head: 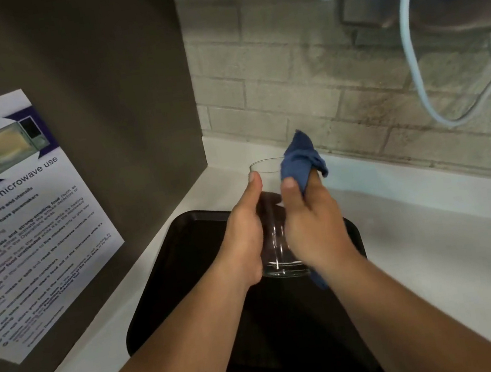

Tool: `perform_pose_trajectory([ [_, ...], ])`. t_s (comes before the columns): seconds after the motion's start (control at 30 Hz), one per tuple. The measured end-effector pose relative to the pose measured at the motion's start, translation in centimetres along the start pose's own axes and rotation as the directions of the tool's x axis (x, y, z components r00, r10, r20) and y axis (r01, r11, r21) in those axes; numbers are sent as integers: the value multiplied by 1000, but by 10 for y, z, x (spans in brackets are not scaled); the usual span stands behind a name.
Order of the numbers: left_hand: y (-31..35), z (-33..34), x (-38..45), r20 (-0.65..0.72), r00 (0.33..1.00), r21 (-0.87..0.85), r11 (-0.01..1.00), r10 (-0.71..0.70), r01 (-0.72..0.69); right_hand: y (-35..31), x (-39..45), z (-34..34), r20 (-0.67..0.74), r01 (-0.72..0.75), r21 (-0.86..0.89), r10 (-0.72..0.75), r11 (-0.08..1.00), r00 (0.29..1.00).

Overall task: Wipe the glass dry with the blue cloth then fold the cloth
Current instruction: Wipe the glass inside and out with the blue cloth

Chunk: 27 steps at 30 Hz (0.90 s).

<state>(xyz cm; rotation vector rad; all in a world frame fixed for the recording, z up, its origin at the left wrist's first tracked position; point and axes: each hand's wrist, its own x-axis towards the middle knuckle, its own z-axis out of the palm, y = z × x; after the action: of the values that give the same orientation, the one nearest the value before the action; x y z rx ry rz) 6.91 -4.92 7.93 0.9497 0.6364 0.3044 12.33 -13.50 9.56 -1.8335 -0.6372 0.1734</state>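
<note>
Fingers [254,181]: my left hand [245,233] wraps the glass [277,244]; my right hand [313,223] pinches the blue cloth [299,163] against its side.
Glass: upright, above the black tray [185,258] (contact unclear).
Tray: on white counter [436,237].

The glass [270,214] sits dead centre, held above the far end of the tray [187,277], left hand [245,233] at its nine o'clock, right hand [313,220] at its three. The cloth [301,161] sticks up at one o'clock, beside the rim. The tray lies on the counter [439,252]. At nine o'clock stands a panel carrying the microwave notice [20,219]; wall [317,79] at twelve, cable [409,34] hanging at two.
</note>
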Motion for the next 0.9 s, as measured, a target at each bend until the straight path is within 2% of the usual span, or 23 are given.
perform_pose_trajectory([
  [0.07,0,-3,0,25,1000,-46,999,13,-12,-3,16,-9,65,-197,244,187,949,980],
  [0.13,3,-4,0,18,1000,-39,999,18,-17,0,22,-11,124,-313,381,288,870,950],
  [0.37,4,5,5,-177,984,186,982,27,6,5,19,-8,60,-273,327,268,905,961],
  [0.53,-1,11,0,-126,990,106,992,-59,72,0,15,-3,44,-219,241,215,945,976],
  [0.63,3,12,-5,-105,993,83,995,-50,59,1,22,-6,81,-338,363,332,868,940],
  [0.7,8,10,-6,-127,991,82,996,-33,44,6,22,-9,162,-497,444,478,746,863],
  [0.77,13,8,-5,-162,987,53,998,-21,30,12,10,-9,238,-567,448,518,691,821],
  [0.83,19,7,-4,-206,978,27,999,-13,19,18,-9,-7,219,-510,375,461,774,860],
  [0.9,19,7,-3,-239,971,35,999,-4,12,20,-29,-2,165,-266,182,237,947,957],
])
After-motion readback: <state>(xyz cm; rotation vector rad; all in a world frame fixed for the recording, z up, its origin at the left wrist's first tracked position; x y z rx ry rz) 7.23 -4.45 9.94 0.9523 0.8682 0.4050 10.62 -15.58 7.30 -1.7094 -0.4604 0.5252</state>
